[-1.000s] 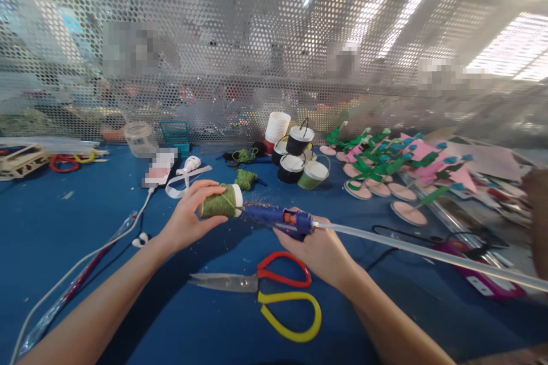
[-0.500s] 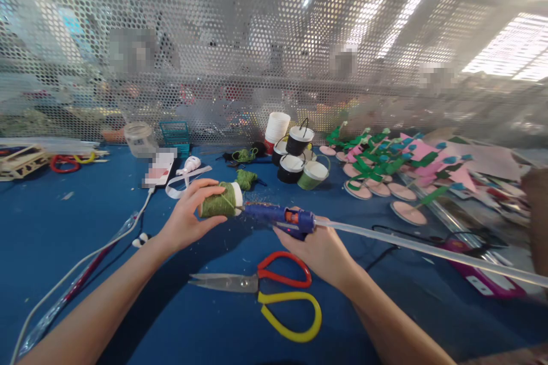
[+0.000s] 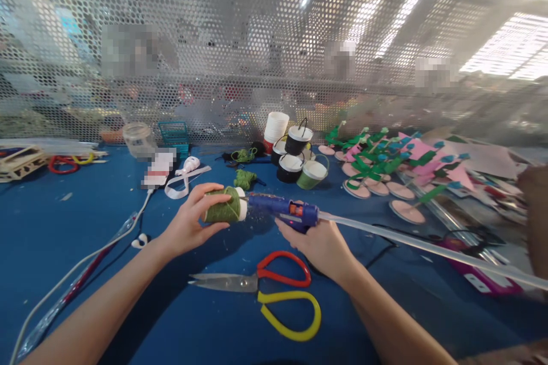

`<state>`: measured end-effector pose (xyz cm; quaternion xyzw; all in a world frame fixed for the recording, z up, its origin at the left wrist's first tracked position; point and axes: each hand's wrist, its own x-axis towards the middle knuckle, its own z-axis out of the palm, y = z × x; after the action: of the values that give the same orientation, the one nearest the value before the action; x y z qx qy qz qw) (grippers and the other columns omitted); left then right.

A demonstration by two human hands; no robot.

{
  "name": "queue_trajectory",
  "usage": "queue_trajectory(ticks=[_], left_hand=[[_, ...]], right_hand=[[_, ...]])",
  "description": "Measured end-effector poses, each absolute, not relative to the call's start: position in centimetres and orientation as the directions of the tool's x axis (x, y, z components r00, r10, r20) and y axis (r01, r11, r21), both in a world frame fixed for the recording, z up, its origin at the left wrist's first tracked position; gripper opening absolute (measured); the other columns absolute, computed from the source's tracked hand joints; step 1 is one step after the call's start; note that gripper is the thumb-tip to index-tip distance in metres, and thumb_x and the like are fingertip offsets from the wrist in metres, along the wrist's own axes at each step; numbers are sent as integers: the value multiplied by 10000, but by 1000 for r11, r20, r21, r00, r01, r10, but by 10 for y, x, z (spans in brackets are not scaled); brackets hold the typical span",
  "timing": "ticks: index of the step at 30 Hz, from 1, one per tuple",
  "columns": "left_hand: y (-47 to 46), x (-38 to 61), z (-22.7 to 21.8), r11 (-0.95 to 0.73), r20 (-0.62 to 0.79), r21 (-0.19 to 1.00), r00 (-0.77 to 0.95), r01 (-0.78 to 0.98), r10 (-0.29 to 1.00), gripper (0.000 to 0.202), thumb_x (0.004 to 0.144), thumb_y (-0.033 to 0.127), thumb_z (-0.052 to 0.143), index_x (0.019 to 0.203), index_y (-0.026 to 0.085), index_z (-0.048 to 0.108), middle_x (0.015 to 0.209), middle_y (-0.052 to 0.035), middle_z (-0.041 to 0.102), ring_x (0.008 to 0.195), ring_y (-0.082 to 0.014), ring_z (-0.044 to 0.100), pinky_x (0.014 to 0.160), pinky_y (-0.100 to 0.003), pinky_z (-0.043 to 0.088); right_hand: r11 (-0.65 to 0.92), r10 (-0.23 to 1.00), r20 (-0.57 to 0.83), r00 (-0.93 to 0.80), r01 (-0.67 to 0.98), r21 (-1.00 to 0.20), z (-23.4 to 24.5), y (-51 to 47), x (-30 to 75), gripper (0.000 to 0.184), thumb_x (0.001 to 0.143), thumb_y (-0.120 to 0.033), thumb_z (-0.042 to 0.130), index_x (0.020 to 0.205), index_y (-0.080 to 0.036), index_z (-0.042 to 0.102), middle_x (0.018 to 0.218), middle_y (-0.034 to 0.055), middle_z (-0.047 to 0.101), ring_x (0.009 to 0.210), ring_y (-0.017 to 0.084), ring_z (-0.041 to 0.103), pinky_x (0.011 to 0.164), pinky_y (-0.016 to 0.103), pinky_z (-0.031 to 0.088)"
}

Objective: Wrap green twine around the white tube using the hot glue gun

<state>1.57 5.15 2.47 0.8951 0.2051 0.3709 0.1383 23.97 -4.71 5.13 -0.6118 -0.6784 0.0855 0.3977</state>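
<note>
My left hand (image 3: 188,225) is closed round a small cup wrapped in green twine (image 3: 223,208), held on its side above the blue table (image 3: 85,228). My right hand (image 3: 319,245) grips a blue hot glue gun (image 3: 285,211) with a long clear glue stick (image 3: 428,245) trailing to the right. The gun's nozzle touches the cup's white rim. Scissors with red and yellow handles (image 3: 268,291) lie on the table just below both hands.
Small black, white and green buckets (image 3: 297,162) and stacked white cups (image 3: 276,125) stand behind. Pink discs with green and blue paper pieces (image 3: 385,168) spread to the right. A white cable (image 3: 85,262), a jar (image 3: 137,138) and a perforated metal screen (image 3: 257,40) lie left and behind.
The glue gun has lifted a little and its nozzle has moved up against the cup's rim. My left hand has tilted the cup slightly toward it.
</note>
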Motion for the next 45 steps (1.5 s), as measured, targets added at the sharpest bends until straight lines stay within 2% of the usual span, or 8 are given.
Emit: queue_trajectory(ticks=[6,14,24,32,37,45], left_hand=[[51,16,24,-897,613,366,662,247,432,387,784,212,610,1142,241,467,1160,-99,466,1078,-250,484,898,-441,443],[50,16,24,-918,602,318,698,237,388,389,791,206,605,1149,249,460,1178,-108,461,1091,-254,472,905,-454,434],[49,17,26,-931,605,296,712,214,356,358,800,197,587,1136,236,470,1172,-112,472,1082,-252,470,903,-456,430],[50,17,26,-886,589,391,672,249,448,394,780,220,618,1143,251,469,1165,-101,473,1083,-250,488,904,-433,442],[51,16,24,-846,584,459,625,272,517,393,761,221,641,1124,246,493,1153,-88,477,1071,-241,501,903,-429,443],[55,17,23,-804,593,529,559,272,579,394,732,236,669,1096,242,518,1111,-85,500,1046,-246,515,899,-456,438]], right_hand=[[197,908,407,101,754,-626,51,-45,239,128,719,-244,516,654,-190,613,539,22,624,465,151,547,511,263,471],[177,918,381,108,749,-638,51,-43,240,144,714,-259,515,644,-195,623,439,0,554,458,160,521,512,274,454],[143,926,350,143,724,-675,45,-39,240,165,707,-277,509,647,-177,625,445,-14,527,406,129,463,453,253,410],[188,917,381,119,715,-674,53,-44,238,146,705,-259,516,626,-196,620,478,3,561,442,147,509,492,267,444],[183,919,372,128,698,-693,53,-47,237,137,703,-266,515,639,-206,619,451,-3,554,418,141,476,466,260,449],[198,918,384,97,728,-656,50,-48,236,122,694,-237,521,618,-211,612,474,3,574,430,144,489,466,262,452]])
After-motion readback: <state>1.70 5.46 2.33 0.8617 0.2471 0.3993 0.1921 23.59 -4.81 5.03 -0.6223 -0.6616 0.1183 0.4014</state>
